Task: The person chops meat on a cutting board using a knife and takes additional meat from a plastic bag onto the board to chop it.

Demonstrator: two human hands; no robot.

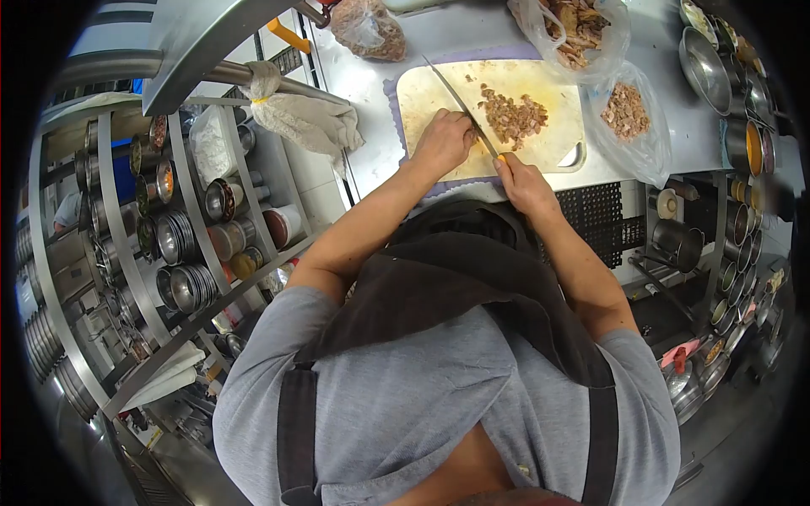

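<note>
A long knife (462, 103) lies slantwise over the pale cutting board (422, 93), its tip toward the upper left. My right hand (525, 185) is wrapped round its yellow handle near the board's front edge. Beside the blade on the left is my left hand (445, 142), fingers bent and pressed together at the board; whatever is under them is hidden. Chopped brown meat (515, 118) is scattered on the board to the right of the blade. To the right of the board, a clear plastic bag (626, 114) holds more chopped pieces.
An open bag of larger meat pieces (582, 29) overlaps the board's upper right corner. Another filled bag (369, 29) sits at the upper left. A cloth (295, 114) hangs on a rail at left. Metal bowls (705, 72) stand at right. Shelves with pans flank both sides.
</note>
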